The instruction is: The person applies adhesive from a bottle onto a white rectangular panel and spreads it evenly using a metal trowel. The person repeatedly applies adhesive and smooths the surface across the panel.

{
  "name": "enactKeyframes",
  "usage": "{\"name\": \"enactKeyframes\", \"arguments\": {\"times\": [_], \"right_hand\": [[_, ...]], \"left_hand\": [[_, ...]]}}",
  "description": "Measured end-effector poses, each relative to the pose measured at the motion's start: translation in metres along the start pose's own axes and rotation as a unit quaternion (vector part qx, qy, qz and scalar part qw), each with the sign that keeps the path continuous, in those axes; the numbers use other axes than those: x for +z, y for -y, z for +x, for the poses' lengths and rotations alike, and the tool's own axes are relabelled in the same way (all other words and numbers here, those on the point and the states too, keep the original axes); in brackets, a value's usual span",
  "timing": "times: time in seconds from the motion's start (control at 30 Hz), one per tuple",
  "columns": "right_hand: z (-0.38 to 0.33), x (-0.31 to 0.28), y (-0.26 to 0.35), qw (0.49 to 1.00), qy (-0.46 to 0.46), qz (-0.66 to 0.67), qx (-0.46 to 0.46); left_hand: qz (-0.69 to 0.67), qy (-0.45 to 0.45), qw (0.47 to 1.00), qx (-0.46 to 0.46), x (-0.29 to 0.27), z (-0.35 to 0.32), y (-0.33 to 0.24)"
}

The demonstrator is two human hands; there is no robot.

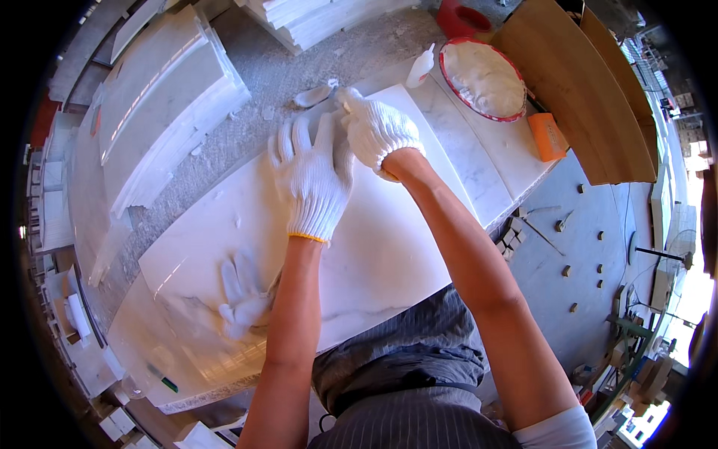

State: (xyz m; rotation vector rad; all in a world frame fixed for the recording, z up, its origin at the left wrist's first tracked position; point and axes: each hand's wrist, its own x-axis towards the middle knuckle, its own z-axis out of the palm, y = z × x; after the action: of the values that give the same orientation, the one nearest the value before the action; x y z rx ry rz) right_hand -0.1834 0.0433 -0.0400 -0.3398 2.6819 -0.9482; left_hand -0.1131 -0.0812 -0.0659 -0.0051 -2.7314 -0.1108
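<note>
A glossy white stone slab [385, 247] lies in front of me. My left hand [310, 168], in a white knitted glove with a yellow cuff edge, rests flat on it with the fingers stretched toward the far edge. Just right of it, my right hand [381, 135], also gloved, is closed at the slab's far edge. Whatever its fingers hold is hidden. Beyond both hands lies a small whitish, smeared object [314, 95] whose kind I cannot make out. A loose white glove [243, 295] lies on the slab left of my left forearm.
At the far right stand a white squeeze bottle [421, 67], a red-rimmed tub of white paste [485, 78], an orange box [547, 137] and a large cardboard box [580, 82]. Stacked pale slabs [168, 112] stand at the left, more slabs [314, 19] at the back.
</note>
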Motion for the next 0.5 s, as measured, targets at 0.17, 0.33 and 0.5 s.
{"name": "enactKeyframes", "arguments": {"times": [0.17,0.33,0.5], "right_hand": [[-0.017,0.001,-0.063,0.978,-0.128,0.032,-0.164],[-0.038,-0.023,-0.036,0.995,-0.086,-0.058,-0.012],[-0.02,-0.021,-0.042,0.993,-0.094,-0.054,-0.043]], "left_hand": [[-0.038,-0.014,0.999,-0.004,0.001,0.003,0.0],[-0.012,-0.013,1.0,-0.01,-0.003,0.001,0.0],[-0.021,-0.007,1.0,-0.018,-0.003,0.002,-0.002]]}}
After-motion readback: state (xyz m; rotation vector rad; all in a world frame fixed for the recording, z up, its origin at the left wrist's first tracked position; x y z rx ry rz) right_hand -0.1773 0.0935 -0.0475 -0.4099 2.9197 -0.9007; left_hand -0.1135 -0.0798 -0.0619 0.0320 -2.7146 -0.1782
